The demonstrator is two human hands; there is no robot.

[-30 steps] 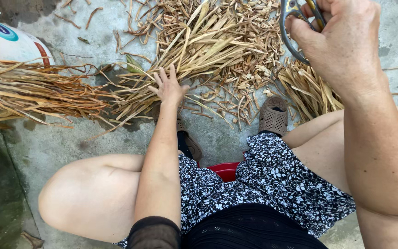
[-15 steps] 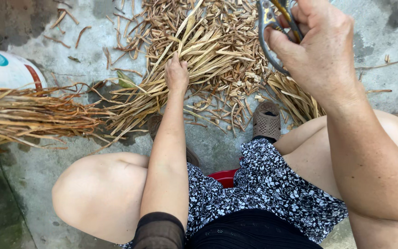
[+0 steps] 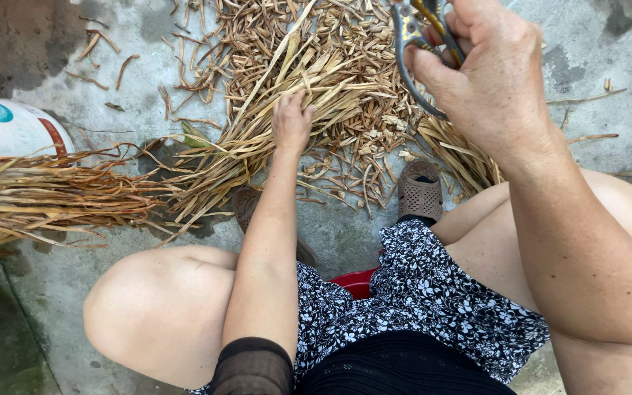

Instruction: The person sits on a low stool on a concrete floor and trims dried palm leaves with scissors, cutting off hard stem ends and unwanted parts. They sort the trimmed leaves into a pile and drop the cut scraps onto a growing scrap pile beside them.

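At the far left a white plastic bucket with a blue and red printed band (image 3: pixel 9 130) stands on the grey concrete floor (image 3: pixel 53 66), only part of it in sight. Just below it a long bundle of dry, straw-coloured stalks (image 3: pixel 53 197) lies flat, reaching in from the left edge towards the middle. One bucket, one such bundle.

Next comes the person's left hand (image 3: pixel 292 121), arm stretched out from between the knees. Its fingers (image 3: pixel 298 102) press down, curled, into a second sheaf of pale dried stalks (image 3: pixel 309 88) that fans diagonally across the floor; the hand lies on top of the sheaf, gripping into it, though whether the fingers close right round any stalks I cannot tell. Around and beyond it a scattered heap of short brown cut pieces (image 3: pixel 360 153) covers the concrete.

Two brown perforated slip-on sandals show: one (image 3: pixel 420 192) right of the left arm, the other (image 3: pixel 246 205) half hidden behind that arm. A bit of red plastic stool (image 3: pixel 356 281) peeps out under the black-and-white flowered shorts (image 3: pixel 433 292).

At the upper right the right hand (image 3: pixel 488 69) is raised well above the floor, clenched on a pair of grey metal shears with yellow inner handles (image 3: pixel 415 36). A third small clump of stalks (image 3: pixel 462 153) lies beneath that wrist.
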